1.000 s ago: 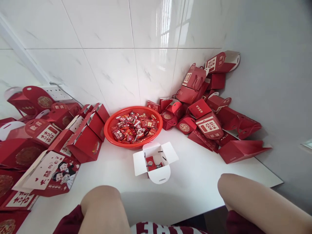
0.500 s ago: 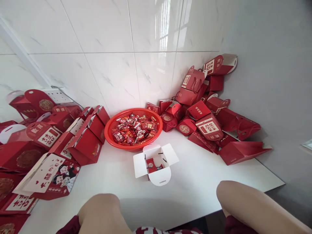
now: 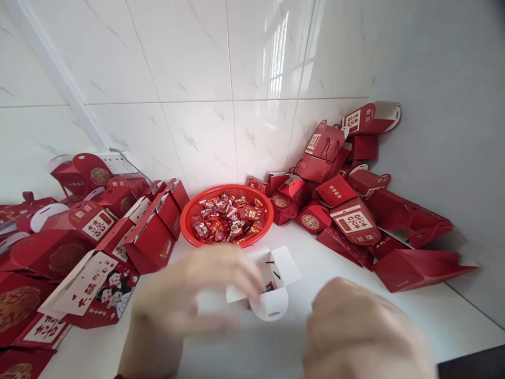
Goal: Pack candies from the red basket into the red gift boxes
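A small white-lined paper box [image 3: 271, 304] stands on the white table with its flaps folded out. Inside it a dark and red wrapped piece [image 3: 270, 286] shows; the rest of the inside is covered by my left hand [image 3: 197, 289]. That hand is blurred, reaching over the box's left side with thumb and fingers apart and nothing visible in them. To the right and nearer to me is my right hand [image 3: 366, 331], apart from the box. It is smeared by motion, and its fingers cannot be made out. Behind the box is a red plastic basket [image 3: 269, 221] of red-wrapped sweets [image 3: 226, 215].
Red gift boxes [image 3: 148, 239] crowd the left side of the table, one with a printed cartoon couple [image 3: 112, 289]. More red boxes [image 3: 355, 221] are heaped at the right against the grey wall. A power strip [image 3: 118, 163] sits by the tiled wall [image 3: 205, 131].
Both hands have come into view from below, the left one reaching over the box. The view has shifted, so everything appears slightly lower and further right.
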`<state>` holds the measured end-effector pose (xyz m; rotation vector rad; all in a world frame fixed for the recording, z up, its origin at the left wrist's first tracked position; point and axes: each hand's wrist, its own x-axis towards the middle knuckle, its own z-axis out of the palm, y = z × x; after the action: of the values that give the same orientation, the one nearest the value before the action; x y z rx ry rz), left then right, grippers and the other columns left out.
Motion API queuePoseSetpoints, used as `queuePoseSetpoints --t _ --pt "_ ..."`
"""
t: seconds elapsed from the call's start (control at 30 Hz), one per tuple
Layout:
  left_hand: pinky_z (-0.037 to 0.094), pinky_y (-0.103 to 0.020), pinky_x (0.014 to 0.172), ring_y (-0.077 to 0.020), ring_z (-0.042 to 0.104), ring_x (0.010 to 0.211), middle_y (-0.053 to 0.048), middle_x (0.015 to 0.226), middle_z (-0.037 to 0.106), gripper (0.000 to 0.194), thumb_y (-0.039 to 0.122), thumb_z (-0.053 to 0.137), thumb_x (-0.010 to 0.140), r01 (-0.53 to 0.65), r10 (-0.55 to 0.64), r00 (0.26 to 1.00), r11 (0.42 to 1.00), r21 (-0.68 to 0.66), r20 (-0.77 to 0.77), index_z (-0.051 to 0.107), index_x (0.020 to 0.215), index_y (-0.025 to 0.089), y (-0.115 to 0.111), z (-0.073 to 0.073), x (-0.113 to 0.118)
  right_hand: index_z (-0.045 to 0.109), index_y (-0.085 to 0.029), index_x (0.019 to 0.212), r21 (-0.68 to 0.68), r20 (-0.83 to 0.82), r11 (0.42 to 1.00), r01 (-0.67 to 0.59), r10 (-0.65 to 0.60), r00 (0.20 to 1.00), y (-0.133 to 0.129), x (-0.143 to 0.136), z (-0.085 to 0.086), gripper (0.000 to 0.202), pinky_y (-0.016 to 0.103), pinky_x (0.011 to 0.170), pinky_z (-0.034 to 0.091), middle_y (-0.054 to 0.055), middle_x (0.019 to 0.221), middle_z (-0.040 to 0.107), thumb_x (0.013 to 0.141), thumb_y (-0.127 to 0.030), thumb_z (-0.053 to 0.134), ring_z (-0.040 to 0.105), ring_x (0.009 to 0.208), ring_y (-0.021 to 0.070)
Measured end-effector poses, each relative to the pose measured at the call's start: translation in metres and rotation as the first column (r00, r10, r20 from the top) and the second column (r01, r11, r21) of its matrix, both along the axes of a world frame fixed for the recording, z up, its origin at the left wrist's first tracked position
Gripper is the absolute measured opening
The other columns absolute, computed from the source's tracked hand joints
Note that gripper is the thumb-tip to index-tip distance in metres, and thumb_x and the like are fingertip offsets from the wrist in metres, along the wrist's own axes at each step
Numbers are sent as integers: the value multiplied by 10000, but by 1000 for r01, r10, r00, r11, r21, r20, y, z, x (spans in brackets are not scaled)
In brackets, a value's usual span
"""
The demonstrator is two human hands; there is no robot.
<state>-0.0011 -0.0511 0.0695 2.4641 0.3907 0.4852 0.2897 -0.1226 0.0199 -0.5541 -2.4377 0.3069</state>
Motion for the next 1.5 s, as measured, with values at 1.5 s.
queuePoseSetpoints --t 1.5 --pt "599 -320 590 -227 692 767 -54 892 723 446 413 806 653 -712 770 630 523 -469 -98 673 996 160 195 -108 -41 662 -54 1159 -317 655 890 328 -45 754 116 -128 -99 346 400 724 564 202 1094 722 876 -242 596 715 914 330"
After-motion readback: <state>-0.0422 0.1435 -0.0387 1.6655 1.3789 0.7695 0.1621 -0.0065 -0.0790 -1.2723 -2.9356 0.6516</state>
